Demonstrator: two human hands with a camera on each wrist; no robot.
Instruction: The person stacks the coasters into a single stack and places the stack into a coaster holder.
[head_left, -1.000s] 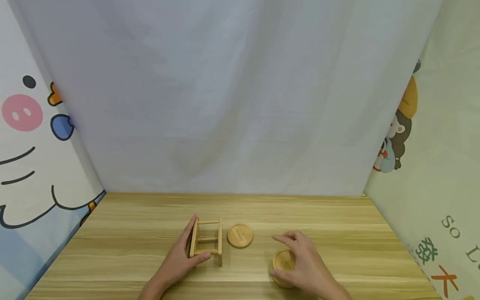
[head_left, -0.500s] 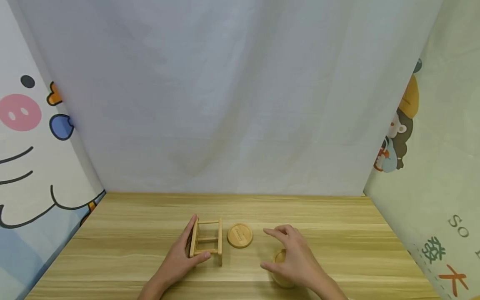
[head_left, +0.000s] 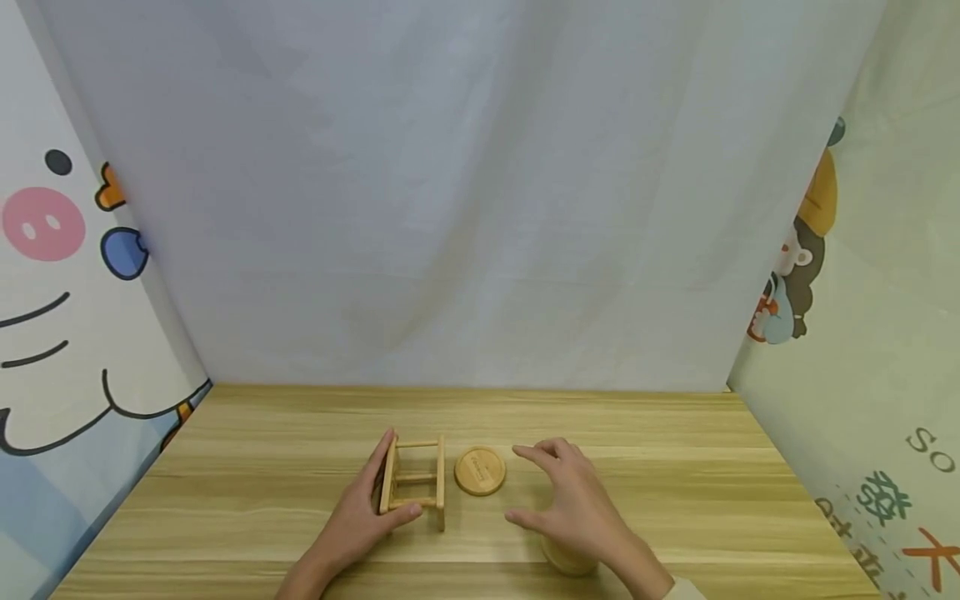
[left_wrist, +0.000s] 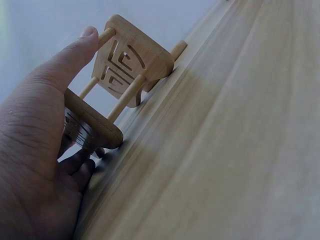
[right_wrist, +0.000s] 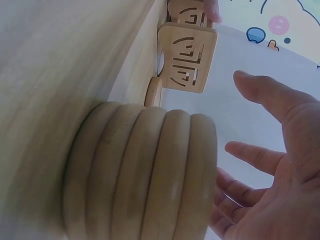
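Note:
With my left hand (head_left: pixel 348 518) I grip a small wooden coaster rack (head_left: pixel 440 479) that stands on the table, two panels joined by rods. In the left wrist view the thumb lies on an upper rod and the fingers reach behind the near panel (left_wrist: pixel 92 122), which has cut-out slots. A round wooden coaster (head_left: pixel 480 471) lies flat just right of the rack. My right hand (head_left: pixel 573 504) hovers between that coaster and a stack of several coasters (right_wrist: pixel 145 175), thumb and fingers spread, holding nothing. It hides most of the stack in the head view.
The wood-grain table (head_left: pixel 315 417) ends at a pale curtain (head_left: pixel 480 208) behind. Printed cloths hang at both sides, a cartoon one on the left (head_left: pixel 67 317) and a lettered one on the right (head_left: pixel 862 375).
My right hand has moved from above the coaster stack leftward and away from me, nearer the single coaster. The left hand and the rack stay put.

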